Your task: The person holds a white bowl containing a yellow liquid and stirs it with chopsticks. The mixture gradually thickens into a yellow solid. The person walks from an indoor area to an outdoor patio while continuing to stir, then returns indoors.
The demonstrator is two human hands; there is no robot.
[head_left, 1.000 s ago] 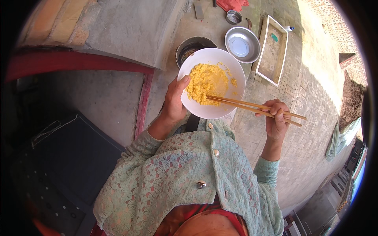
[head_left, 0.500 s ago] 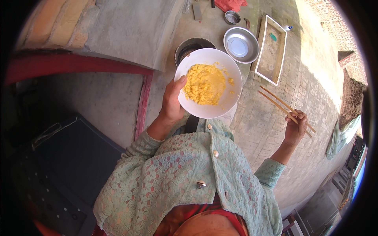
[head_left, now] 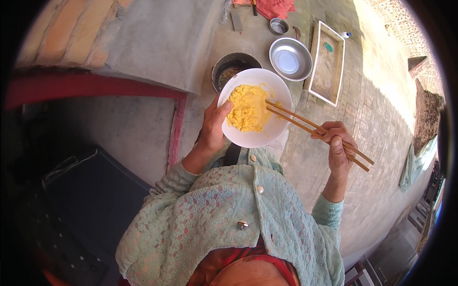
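Observation:
My left hand [head_left: 212, 125] holds a white bowl [head_left: 275, 131] by its left rim, thumb over the edge. The bowl is full of crumbly yellow food [head_left: 246, 108]. A pair of wooden chopsticks [head_left: 305, 126] is gripped in my right hand [head_left: 338, 145], to the right of the bowl. Their tips reach over the bowl's right rim and touch the yellow food. Both arms wear a pale green lace cardigan.
On the concrete ground beyond the bowl stand a dark pot [head_left: 232, 68], an empty steel basin [head_left: 290, 58], a small metal cup [head_left: 278, 25] and a white rectangular tray [head_left: 327, 63]. A red-framed doorway [head_left: 174, 131] lies at left, red cloth [head_left: 274, 7] at the top.
My right hand swung the chopsticks out to the right, away from the bowl, then brought them back so their tips are in the yellow food again. The bowl stayed in my left hand.

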